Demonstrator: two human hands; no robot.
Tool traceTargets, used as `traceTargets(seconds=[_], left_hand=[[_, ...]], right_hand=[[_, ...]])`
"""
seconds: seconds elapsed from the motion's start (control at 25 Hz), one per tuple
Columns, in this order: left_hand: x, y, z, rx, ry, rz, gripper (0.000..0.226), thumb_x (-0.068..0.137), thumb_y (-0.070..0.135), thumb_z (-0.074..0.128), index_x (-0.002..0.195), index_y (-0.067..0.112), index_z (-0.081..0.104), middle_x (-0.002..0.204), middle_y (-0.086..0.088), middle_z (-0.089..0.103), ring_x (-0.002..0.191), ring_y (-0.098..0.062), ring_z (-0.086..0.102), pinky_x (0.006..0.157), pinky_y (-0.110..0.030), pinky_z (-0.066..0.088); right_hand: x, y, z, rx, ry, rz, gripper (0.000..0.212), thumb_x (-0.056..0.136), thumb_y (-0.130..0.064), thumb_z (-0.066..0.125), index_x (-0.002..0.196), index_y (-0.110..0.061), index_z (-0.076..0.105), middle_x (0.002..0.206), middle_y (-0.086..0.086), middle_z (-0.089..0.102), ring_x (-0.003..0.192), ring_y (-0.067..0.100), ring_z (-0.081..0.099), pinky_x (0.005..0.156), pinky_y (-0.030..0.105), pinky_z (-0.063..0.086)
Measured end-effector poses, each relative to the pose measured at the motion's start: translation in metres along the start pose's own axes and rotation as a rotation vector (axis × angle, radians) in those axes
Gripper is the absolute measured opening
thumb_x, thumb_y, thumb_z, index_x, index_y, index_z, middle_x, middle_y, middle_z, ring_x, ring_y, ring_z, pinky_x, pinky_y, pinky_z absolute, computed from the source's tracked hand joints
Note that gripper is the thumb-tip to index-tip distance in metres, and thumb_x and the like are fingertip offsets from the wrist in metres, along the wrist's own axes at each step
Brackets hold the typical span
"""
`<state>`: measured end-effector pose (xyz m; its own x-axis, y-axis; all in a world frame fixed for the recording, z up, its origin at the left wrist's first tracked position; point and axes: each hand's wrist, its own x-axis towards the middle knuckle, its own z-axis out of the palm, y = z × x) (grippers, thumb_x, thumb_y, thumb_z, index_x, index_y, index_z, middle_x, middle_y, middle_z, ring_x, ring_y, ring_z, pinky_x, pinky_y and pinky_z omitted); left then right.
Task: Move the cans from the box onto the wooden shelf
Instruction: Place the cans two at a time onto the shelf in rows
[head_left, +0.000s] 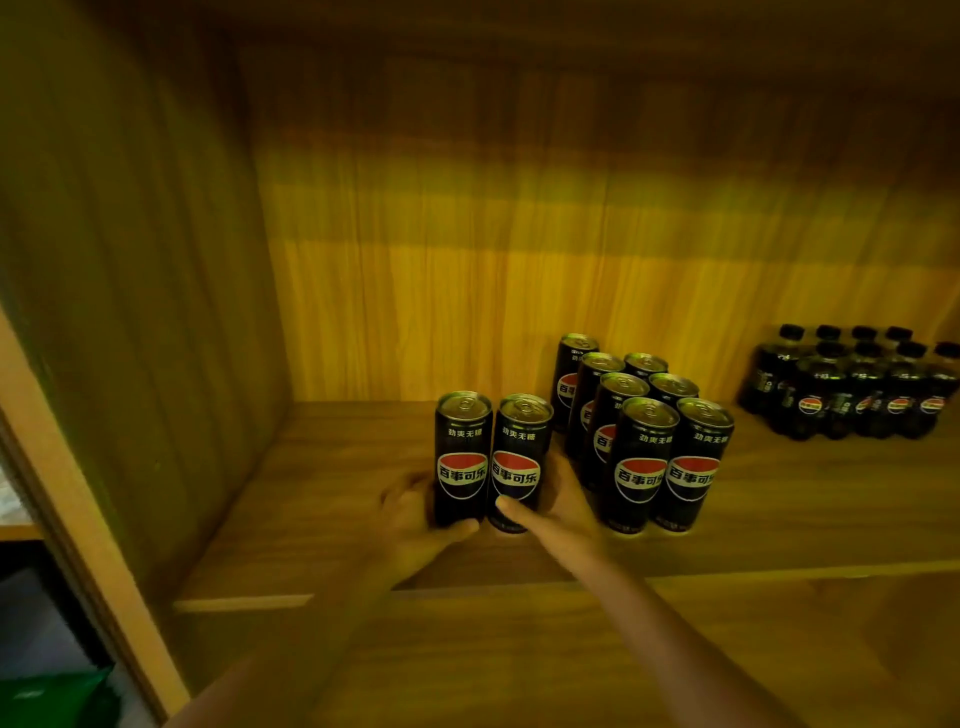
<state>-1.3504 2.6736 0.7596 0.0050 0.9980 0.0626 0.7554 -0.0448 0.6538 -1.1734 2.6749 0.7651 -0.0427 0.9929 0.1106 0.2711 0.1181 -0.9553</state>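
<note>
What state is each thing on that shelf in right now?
Two tall black cans: upright, side by side, held.
Left hand: gripping the left can.
Right hand: gripping the right can.
Seven black cans: upright, clustered.
Dark bottles: upright, capped.
Wooden shelf: partly stocked.

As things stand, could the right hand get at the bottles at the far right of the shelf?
Probably not yet. The right hand is wrapped around a can, so it is occupied. The shelf board in front of the bottles looks bare, so the way seems free once it lets go.
</note>
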Motion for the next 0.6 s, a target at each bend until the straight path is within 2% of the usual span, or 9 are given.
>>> traceTargets(seconds=[0.04,0.16,0.32,0.44,0.6], left_hand=[[0.001,-0.003,0.006,0.126,0.049,0.036,0.077,0.074,0.054,0.062,0.139,0.023,0.035,0.146,-0.003,0.037,0.136,-0.022,0.031,0.113,-0.04,0.023],[0.007,-0.002,0.013,0.179,0.136,0.094,0.071,0.078,0.056,0.056,0.138,0.022,0.037,0.145,-0.002,0.039,0.136,-0.018,0.031,0.113,-0.039,0.016],[0.026,-0.002,0.016,0.225,0.061,0.067,0.072,0.081,0.056,0.053,0.141,0.024,0.03,0.15,-0.003,0.032,0.14,-0.02,0.022,0.115,-0.042,0.011],[0.044,-0.001,0.019,0.224,-0.007,0.038,0.075,0.082,0.056,0.05,0.144,0.023,0.024,0.152,-0.005,0.026,0.142,-0.023,0.017,0.116,-0.048,0.007],[0.056,0.001,0.02,0.249,-0.024,0.023,0.075,0.083,0.056,0.048,0.144,0.021,0.022,0.153,-0.006,0.024,0.144,-0.023,0.013,0.117,-0.051,0.003]], right_hand=[[-0.002,0.006,0.008,-0.06,0.08,-0.001,0.087,0.061,-0.032,0.081,0.133,-0.023,0.033,0.136,0.0,0.049,0.122,0.014,0.047,0.097,0.031,0.041],[-0.001,0.016,0.018,-0.159,0.209,-0.068,0.076,0.061,-0.025,0.083,0.125,-0.014,0.042,0.127,0.006,0.057,0.117,0.021,0.054,0.092,0.031,0.047],[0.014,0.014,0.011,-0.153,0.19,-0.062,0.065,0.07,-0.014,0.076,0.127,-0.013,0.044,0.129,0.009,0.057,0.121,0.022,0.053,0.093,0.028,0.043],[0.026,0.012,0.008,-0.275,0.154,-0.054,0.061,0.079,-0.014,0.068,0.133,-0.011,0.039,0.135,0.009,0.051,0.127,0.023,0.046,0.096,0.026,0.037],[0.032,0.012,0.007,-0.384,0.151,-0.05,0.058,0.083,-0.02,0.063,0.134,-0.013,0.037,0.137,0.008,0.049,0.128,0.022,0.045,0.098,0.028,0.038]])
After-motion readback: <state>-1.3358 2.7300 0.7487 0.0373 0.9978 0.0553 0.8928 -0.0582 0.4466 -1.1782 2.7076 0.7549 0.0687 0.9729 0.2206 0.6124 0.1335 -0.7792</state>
